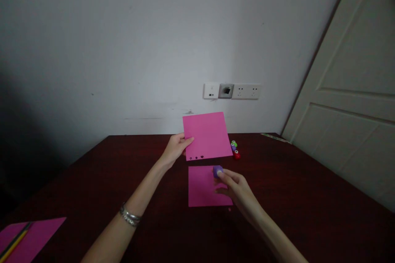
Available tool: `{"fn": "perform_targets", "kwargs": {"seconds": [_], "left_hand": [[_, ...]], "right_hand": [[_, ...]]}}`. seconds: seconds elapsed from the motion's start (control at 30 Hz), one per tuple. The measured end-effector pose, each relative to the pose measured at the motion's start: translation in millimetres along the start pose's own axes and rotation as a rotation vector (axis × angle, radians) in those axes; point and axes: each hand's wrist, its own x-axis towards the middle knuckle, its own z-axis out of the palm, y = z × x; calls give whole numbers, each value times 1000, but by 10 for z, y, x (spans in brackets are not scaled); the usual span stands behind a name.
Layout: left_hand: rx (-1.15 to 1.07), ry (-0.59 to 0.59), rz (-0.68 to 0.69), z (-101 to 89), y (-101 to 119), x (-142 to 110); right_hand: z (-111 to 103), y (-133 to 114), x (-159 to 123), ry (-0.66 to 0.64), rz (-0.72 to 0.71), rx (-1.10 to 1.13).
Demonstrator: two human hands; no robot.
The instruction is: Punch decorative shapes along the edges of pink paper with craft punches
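Note:
My left hand (176, 148) pinches the left edge of a square pink sheet of paper (208, 133), held up and tilted above the table. Along its lower edge run three small punched shapes, a star and a heart among them. My right hand (236, 187) grips a small purple craft punch (217, 171) between thumb and fingers, apart from the raised sheet. Beneath that hand, a second pink sheet (200, 189) lies flat, partly covered by the fingers. Behind the raised sheet's right corner sit a green punch (234, 143), another purple one (233, 147) and a red one (236, 155).
On the dark red table (142, 209), another pink sheet (46, 232) lies at the near left with pencils (17, 241) on it. A tiny pink scrap (229, 209) is near the flat sheet. A patterned strip (274, 137) lies at the back right. Wall sockets (246, 91) are behind.

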Motion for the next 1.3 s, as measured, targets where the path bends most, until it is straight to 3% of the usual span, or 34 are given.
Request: {"fn": "perform_targets", "kwargs": {"seconds": [0.2, 0.37, 1.3], "left_hand": [[-36, 1, 51, 104, 90, -98], [-34, -63, 42, 179, 80, -151], [-52, -87, 4, 207, 24, -160]], "right_hand": [[103, 23, -69, 10, -62, -86], [150, 14, -103, -5, -63, -135], [146, 89, -81, -22, -32, -71]]}}
